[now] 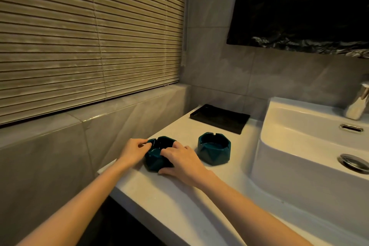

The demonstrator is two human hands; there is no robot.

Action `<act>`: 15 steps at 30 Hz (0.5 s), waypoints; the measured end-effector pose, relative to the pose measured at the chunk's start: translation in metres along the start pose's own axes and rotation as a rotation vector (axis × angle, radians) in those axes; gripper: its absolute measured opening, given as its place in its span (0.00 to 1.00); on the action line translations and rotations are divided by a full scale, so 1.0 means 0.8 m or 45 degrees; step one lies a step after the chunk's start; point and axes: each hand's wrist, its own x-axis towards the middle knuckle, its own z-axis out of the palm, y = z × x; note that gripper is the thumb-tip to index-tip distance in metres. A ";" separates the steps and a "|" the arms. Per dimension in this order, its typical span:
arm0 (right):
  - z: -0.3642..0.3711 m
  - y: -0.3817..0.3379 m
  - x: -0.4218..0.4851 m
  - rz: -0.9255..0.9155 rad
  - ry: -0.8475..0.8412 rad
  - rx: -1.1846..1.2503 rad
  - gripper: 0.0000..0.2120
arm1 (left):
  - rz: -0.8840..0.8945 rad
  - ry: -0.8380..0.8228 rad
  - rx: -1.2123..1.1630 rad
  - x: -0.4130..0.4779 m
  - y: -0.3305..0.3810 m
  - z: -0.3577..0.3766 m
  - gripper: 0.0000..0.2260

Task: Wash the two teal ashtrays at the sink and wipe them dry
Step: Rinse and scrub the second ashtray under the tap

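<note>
Two teal faceted ashtrays stand on the white counter (pixel 179 201). The left ashtray (pixel 157 158) sits near the wall, and both my hands hold it. My left hand (pixel 133 151) grips its left rim with curled fingers. My right hand (pixel 179 161) wraps its right side, thumb low against the base. The right ashtray (pixel 214 147) stands free beside it, upright, its notched rim facing up, close to the sink (pixel 295 142).
A white raised basin is at the right with a chrome drain plug (pixel 354 163), an overflow slot (pixel 351 128) and a chrome tap (pixel 358 104). A black tray (pixel 219 118) lies at the counter's back. Grey tiled wall and a window blind (pixel 89 36) are on the left.
</note>
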 end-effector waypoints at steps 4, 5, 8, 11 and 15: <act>-0.005 0.006 -0.004 0.003 0.014 0.095 0.19 | -0.012 0.008 0.028 0.006 0.001 0.001 0.13; -0.010 0.008 -0.008 0.015 0.051 0.137 0.19 | 0.000 0.023 0.040 0.008 0.001 0.001 0.15; -0.029 0.022 -0.023 0.106 0.202 0.129 0.18 | 0.063 0.061 0.106 0.012 0.009 0.001 0.19; -0.044 0.046 -0.046 0.270 0.285 0.044 0.18 | 0.168 0.063 0.147 0.011 0.033 0.010 0.19; -0.047 0.076 -0.074 0.483 0.209 -0.067 0.21 | 0.265 0.005 0.200 0.012 0.071 0.036 0.19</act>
